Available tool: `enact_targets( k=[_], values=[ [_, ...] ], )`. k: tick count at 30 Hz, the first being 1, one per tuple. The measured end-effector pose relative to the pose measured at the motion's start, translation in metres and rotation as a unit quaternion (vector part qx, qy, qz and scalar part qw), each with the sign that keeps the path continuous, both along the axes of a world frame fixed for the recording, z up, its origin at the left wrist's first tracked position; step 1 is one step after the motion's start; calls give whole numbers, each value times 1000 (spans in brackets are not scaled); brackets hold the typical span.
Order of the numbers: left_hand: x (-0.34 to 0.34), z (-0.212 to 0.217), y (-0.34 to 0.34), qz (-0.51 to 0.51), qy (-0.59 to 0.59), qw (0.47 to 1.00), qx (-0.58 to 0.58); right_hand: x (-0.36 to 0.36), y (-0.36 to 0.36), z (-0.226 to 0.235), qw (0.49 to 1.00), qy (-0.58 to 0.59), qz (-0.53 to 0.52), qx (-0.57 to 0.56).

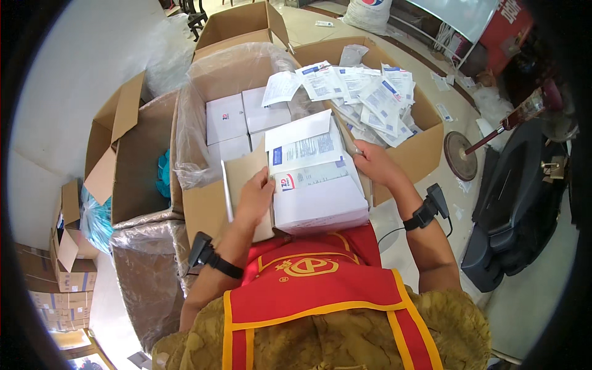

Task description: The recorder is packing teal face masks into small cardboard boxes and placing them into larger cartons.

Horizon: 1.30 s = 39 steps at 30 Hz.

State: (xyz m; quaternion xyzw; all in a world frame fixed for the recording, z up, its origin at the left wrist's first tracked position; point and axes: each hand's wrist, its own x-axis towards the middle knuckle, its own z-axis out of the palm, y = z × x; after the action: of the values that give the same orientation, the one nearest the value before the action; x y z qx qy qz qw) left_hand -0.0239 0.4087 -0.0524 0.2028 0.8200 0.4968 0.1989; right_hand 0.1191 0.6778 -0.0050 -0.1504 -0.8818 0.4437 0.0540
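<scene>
Close in front of me, a small white carton (320,206) stands with its top open and its flaps spread. Flat white sachets with blue print (306,154) fill its opening. My left hand (254,196) has its fingers curled at the carton's left flap (243,169), whose inner side is plain brown. On the opposite side, my right hand (374,161) pinches the edge of the right flap. Both hands touch the carton; part of the left fingers is hidden.
Beyond it, a plastic-lined cardboard box (191,102) holds several white cartons (225,117). At the right, another cardboard box (425,145) is heaped with loose sachets (379,98). Open boxes stand at the left, one with teal material (163,174). A round-based stand (459,157) is farther right.
</scene>
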Motion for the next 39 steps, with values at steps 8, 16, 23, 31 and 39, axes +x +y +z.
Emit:
enact_targets(
  k=[8, 16, 23, 31, 39],
  values=[
    [9, -5, 28, 41, -255, 944, 207, -3, 14, -29, 997, 55, 6, -55],
    [33, 23, 38, -7, 60, 994, 91, 29, 38, 30, 983, 4, -81, 165],
    [53, 48, 37, -32, 69, 994, 78, 1, -18, 64, 948, 6, 128, 293],
    [55, 75, 32, -48, 231, 955, 178, 14, -35, 69, 931, 144, 42, 332],
    [20, 36, 51, -59, 179, 971, 147, -30, 5, 74, 886, 164, -19, 433]
  ],
)
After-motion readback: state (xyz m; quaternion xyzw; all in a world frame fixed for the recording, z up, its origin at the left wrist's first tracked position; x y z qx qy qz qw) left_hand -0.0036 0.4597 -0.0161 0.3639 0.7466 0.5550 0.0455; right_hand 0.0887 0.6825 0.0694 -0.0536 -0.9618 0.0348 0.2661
